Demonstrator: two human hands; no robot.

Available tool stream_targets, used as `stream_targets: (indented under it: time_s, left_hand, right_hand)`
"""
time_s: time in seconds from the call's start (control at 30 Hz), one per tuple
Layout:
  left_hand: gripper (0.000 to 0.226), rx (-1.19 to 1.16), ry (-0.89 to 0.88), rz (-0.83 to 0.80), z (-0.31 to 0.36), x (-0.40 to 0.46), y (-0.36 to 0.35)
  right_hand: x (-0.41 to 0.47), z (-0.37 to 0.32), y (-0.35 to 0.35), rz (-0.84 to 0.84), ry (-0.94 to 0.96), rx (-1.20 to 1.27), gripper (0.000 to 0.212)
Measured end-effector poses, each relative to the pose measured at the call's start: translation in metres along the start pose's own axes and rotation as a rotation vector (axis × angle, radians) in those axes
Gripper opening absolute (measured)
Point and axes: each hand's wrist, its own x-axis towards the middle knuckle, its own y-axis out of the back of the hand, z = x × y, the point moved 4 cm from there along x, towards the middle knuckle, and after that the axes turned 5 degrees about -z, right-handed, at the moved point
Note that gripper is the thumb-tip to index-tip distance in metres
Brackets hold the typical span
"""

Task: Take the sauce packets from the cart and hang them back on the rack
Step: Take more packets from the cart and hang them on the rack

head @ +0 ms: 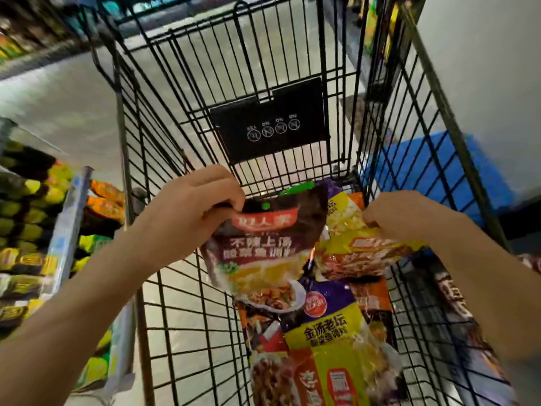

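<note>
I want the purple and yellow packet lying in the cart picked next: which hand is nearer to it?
Roughly equal, perhaps the left. The left hand, gripping a dark packet, sits up-left of the purple and yellow packet; the right hand, holding a yellow packet, sits up-right.

Cart: you are looking down into a black wire shopping cart that is standing on a pale floor.
Cart floor: the wire mesh base is lying bare on your left half; packets are piling up on the right half.
Top of pile: a purple and yellow sauce packet is lying face up, overlapping the others.
Underneath: an orange packet is showing at the near end, partly covered.
Right wall: a dark packet is leaning against the wire side.
Far end: a black plastic flap with white icons is hanging on the cart's end panel.
</note>
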Motion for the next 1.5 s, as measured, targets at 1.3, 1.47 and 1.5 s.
stream_targets:
  time_s: [1.3,1.47,1.5]
  left_hand:
    - [0.097,0.070,0.352,-0.847,-0.140,0.108,-0.319]
    - [0.089,0.217,0.317,-0.848,-0.127,0.116,-0.323]
    - [0.087,0.205,0.327,-0.834,-0.126,0.117,-0.322]
  right_hand:
    - [-0.002,-0.007,0.008,-0.065,0.009,0.085,0.033]
    - [-0.002,-0.006,0.006,-0.023,0.041,0.078,0.016]
    - [-0.002,-0.006,0.006,-0.017,0.042,0.079,0.018]
